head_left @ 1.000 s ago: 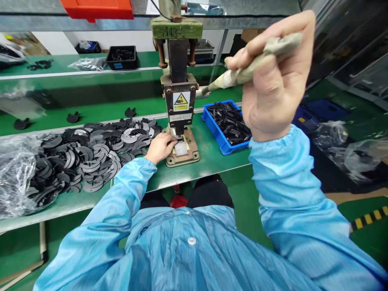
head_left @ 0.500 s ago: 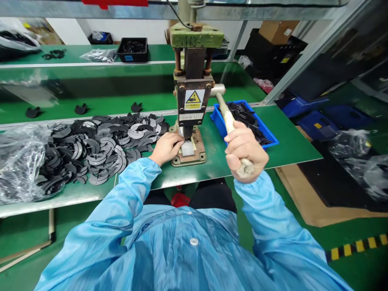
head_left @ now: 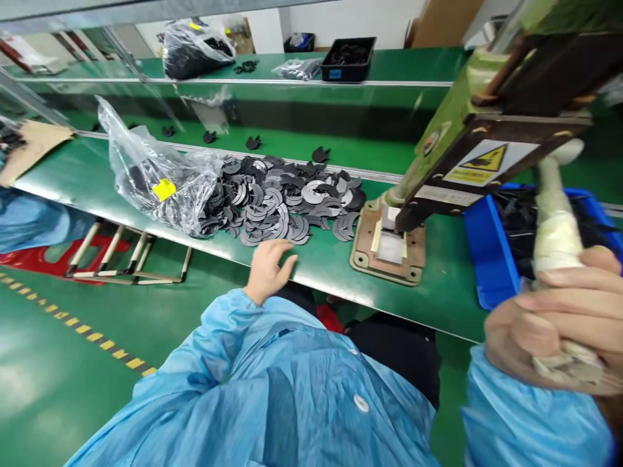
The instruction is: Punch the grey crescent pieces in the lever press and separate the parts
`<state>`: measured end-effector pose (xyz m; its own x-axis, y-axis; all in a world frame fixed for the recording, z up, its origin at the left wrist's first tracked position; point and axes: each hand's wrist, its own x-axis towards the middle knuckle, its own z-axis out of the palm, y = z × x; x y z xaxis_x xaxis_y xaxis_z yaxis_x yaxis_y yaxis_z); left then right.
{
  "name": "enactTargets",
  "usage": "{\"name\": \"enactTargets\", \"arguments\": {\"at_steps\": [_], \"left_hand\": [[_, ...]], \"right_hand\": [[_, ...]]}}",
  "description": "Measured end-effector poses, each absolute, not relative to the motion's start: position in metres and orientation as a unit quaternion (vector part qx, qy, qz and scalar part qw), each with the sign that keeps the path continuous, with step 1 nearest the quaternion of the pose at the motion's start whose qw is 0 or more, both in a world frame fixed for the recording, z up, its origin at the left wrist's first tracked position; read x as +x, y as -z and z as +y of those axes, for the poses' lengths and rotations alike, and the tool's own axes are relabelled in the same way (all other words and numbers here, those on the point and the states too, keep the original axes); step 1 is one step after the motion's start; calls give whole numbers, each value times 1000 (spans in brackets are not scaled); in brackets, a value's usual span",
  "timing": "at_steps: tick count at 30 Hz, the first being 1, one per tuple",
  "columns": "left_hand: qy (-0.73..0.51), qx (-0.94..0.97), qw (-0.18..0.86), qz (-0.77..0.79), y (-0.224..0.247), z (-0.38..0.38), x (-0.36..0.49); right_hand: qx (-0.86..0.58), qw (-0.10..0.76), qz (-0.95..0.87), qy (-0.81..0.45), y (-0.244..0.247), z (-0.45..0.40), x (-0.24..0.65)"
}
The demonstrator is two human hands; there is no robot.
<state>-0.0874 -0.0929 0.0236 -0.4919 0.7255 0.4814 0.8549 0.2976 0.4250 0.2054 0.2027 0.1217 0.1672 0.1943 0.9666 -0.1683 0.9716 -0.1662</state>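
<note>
My left hand (head_left: 270,270) hovers at the front edge of the bench, thumb apart from its curled fingers, with nothing visible in it. Just beyond it lies a heap of black and grey crescent-shaped pieces (head_left: 272,201). My right hand (head_left: 559,318) is wrapped round the taped lever handle (head_left: 557,227) of a green hand press (head_left: 479,159). Under the press ram, a pale block (head_left: 390,248) sits on the metal base plate (head_left: 413,274); whether a piece lies in it I cannot make out.
Right of the press stands a blue bin (head_left: 491,266) of black parts. A clear plastic bag (head_left: 160,172) lies left of the heap. Several dark notched pieces (head_left: 253,143) line the back strip. A black tray (head_left: 349,59) sits on the rear shelf.
My view has swung left. My left hand has come away from the press base to the near side of the heap. My right hand still grips the lever.
</note>
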Motion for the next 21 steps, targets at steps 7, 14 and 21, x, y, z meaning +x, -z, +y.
{"name": "enactTargets", "arguments": {"at_steps": [7,14,21], "left_hand": [[193,-411,115,-884,-13,-166,-157],[174,-436,80,-879,-4,-185,-124],[194,-522,14,-831,-10,-190,-115]], "right_hand": [[-15,809,-578,-111,-119,206,196],[-42,799,-589,-115,-121,204,199],[-21,753,-640,-153,-125,195,208]]}}
